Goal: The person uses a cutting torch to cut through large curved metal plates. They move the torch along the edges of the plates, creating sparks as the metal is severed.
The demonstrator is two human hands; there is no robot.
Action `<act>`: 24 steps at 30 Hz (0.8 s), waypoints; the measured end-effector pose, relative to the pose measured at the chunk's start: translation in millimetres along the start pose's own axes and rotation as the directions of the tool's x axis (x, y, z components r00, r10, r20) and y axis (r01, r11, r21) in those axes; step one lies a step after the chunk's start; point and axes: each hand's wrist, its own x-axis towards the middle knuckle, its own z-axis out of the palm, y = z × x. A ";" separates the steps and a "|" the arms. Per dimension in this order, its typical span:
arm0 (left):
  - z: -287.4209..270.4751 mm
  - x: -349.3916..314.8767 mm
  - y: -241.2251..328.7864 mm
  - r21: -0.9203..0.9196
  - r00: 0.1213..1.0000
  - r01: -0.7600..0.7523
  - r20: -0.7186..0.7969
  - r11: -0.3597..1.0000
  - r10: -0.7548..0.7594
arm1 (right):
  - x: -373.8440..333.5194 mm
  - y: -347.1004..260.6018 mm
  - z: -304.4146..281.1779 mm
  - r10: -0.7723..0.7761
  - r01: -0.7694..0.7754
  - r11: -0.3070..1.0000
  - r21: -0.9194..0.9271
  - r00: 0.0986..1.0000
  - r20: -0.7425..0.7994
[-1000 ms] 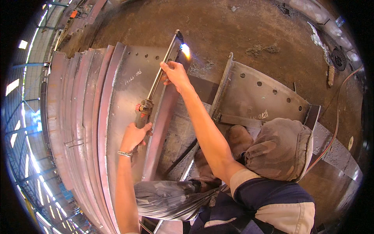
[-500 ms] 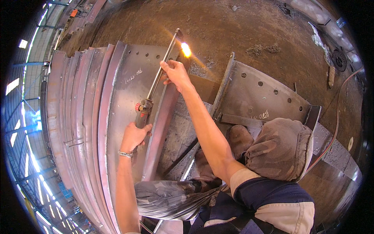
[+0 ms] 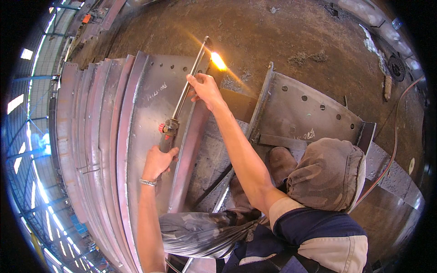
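A lit gas cutting torch (image 3: 183, 96) slants up and away across a steel beam. My left hand (image 3: 158, 161), with a chain bracelet at the wrist, wraps round its handle just below the red valve knob (image 3: 162, 128). Farther up, the fingers of my right hand (image 3: 205, 91) pinch the metal tube. From the bent torch head (image 3: 208, 42) a bright yellow flame (image 3: 218, 61) points down to the right, by the far end of the beam's reddish flange (image 3: 193, 150). Glare hides what lies right behind the flame. The beam's grey web (image 3: 157, 95) has a row of holes and chalk marks.
Several steel beams (image 3: 91, 150) stand stacked on the left. To the right stands another drilled steel piece (image 3: 305, 107), close to my boots (image 3: 278, 161). A hose (image 3: 395, 141) runs along the far right over the brown floor (image 3: 273, 27).
The torch head and flame have shifted very slightly nearer to me, and the flame looks longer. Both hands keep their hold on the torch.
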 end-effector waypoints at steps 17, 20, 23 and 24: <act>3.2 3.0 -4.2 0.018 0.999 -0.004 -0.032 1.000 0.005 | 2.6 3.5 -2.0 0.002 -0.002 1.000 -0.005 1.000 0.025; 4.2 3.5 -5.1 0.024 0.999 -0.010 -0.039 1.000 0.011 | 1.9 3.1 -2.5 -0.004 0.004 1.000 -0.001 1.000 0.022; 3.9 4.6 -5.9 0.025 0.999 -0.019 -0.031 1.000 0.019 | 0.0 0.7 -3.1 -0.010 0.011 1.000 -0.005 1.000 0.027; 4.0 4.7 -6.0 0.023 0.999 -0.018 -0.034 1.000 0.019 | -0.7 0.0 -3.2 -0.006 0.006 1.000 -0.007 1.000 0.027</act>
